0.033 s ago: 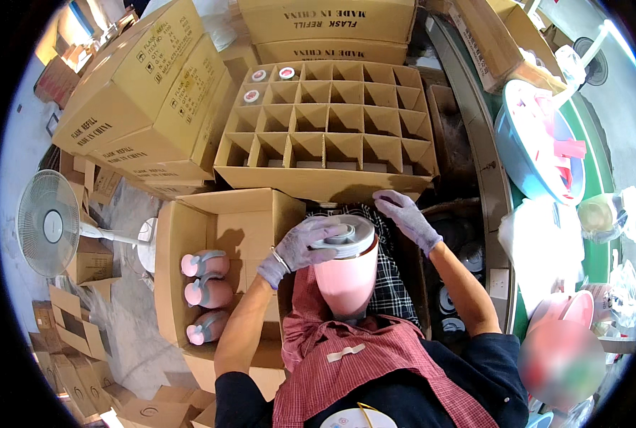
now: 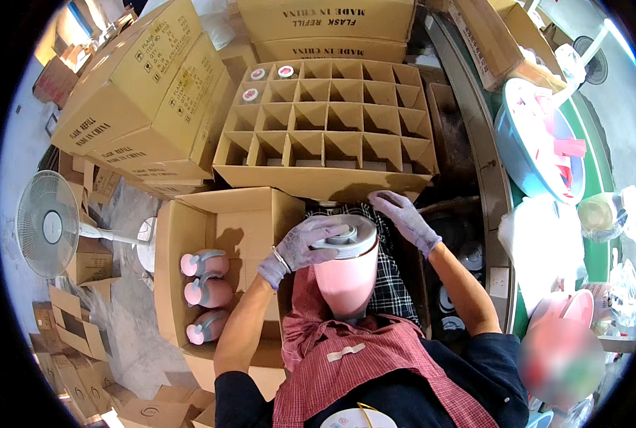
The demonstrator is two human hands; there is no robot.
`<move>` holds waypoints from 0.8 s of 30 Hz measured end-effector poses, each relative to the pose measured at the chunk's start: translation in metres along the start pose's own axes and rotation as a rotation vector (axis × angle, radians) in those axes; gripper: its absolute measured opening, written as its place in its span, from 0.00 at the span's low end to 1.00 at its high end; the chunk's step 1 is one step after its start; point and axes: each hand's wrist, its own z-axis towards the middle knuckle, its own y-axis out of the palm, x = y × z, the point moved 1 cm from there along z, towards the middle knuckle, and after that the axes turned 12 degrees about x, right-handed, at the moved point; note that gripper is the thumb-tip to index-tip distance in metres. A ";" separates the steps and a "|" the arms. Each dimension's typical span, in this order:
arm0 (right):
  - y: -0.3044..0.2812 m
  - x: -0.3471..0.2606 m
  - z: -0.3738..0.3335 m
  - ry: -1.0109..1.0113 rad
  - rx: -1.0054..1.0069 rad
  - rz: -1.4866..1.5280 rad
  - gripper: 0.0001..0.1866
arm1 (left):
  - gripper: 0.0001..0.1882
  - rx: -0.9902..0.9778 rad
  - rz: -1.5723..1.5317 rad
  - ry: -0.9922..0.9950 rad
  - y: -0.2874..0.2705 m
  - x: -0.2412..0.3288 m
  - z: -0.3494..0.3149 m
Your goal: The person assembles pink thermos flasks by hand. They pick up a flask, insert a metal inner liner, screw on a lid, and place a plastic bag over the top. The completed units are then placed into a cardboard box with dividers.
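Note:
A pink flask [image 2: 348, 279] with a grey-white lid [image 2: 352, 237] stands upright on my lap, on a red checked apron. My left hand [image 2: 305, 245], in a grey glove, grips the lid from the left. My right hand [image 2: 404, 217], also gloved, lies flat with fingers apart just right of the flask. It is beside the front edge of a divided carton [image 2: 318, 180] and holds nothing. Three pink flasks [image 2: 205, 294] lie in an open carton [image 2: 179, 239] at my left.
The divided carton has many empty cells and three capped items [image 2: 266, 80] in its far left corner. Closed cartons [image 2: 143, 96] are stacked at the far left and back. A standing fan [image 2: 47, 222] is at left. A blue basin [image 2: 539, 143] sits on a green table at right.

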 end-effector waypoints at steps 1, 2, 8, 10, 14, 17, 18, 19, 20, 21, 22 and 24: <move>0.010 -0.005 -0.005 0.034 -0.028 0.159 0.24 | 0.30 -0.024 0.002 -0.002 0.003 0.000 -0.001; 0.020 -0.010 -0.010 0.042 -0.093 0.234 0.24 | 0.30 -0.048 0.005 -0.005 0.006 -0.001 -0.003; 0.051 0.009 -0.021 -0.441 -0.208 -0.448 0.18 | 0.30 -0.070 0.018 -0.104 0.012 -0.002 -0.020; 0.051 0.014 -0.011 -0.335 -0.360 -0.374 0.17 | 0.30 -0.138 0.113 -0.167 0.017 0.002 -0.027; 0.043 0.043 0.013 -0.617 -0.531 -0.343 0.21 | 0.31 -0.069 0.270 -0.024 0.021 0.026 -0.024; 0.037 0.022 -0.004 -0.445 -0.530 -0.277 0.22 | 0.25 -0.006 0.047 -0.035 0.018 0.016 -0.019; 0.029 0.009 -0.019 -0.547 -0.488 -0.317 0.21 | 0.22 0.103 -0.410 -0.359 0.024 0.004 -0.028; 0.021 -0.003 -0.035 -0.641 -0.443 -0.358 0.20 | 0.21 0.223 -0.366 -0.373 0.036 -0.007 -0.033; 0.013 -0.015 -0.053 -0.582 -0.350 -0.369 0.20 | 0.21 0.336 -0.326 -0.385 0.055 -0.017 -0.035; 0.003 -0.018 -0.070 -0.478 -0.271 -0.306 0.18 | 0.20 0.444 -0.292 -0.399 0.077 -0.026 -0.039; -0.011 -0.013 -0.084 -0.600 -0.234 -0.352 0.17 | 0.21 0.475 -0.340 -0.398 0.103 -0.030 -0.048; -0.038 0.012 -0.107 -0.798 -0.148 -0.493 0.18 | 0.21 0.421 -0.114 -0.409 0.135 -0.050 -0.065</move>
